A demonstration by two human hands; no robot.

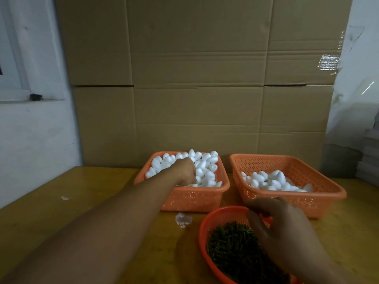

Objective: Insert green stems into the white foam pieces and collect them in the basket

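Orange mesh fills mid-frame: the left basket point(205, 198) brims with white foam pieces point(205, 169), and the left hand point(185, 171) reaches in, fingertips buried, so its grip cannot be told. Right of it, the right basket point(320, 181) holds fewer pieces (any stems mostly hidden). At lower right, the right hand point(281, 228), fingers curled, hovers over the round basket point(202, 238) of green stems point(233, 249); whether it pinches one is unclear.
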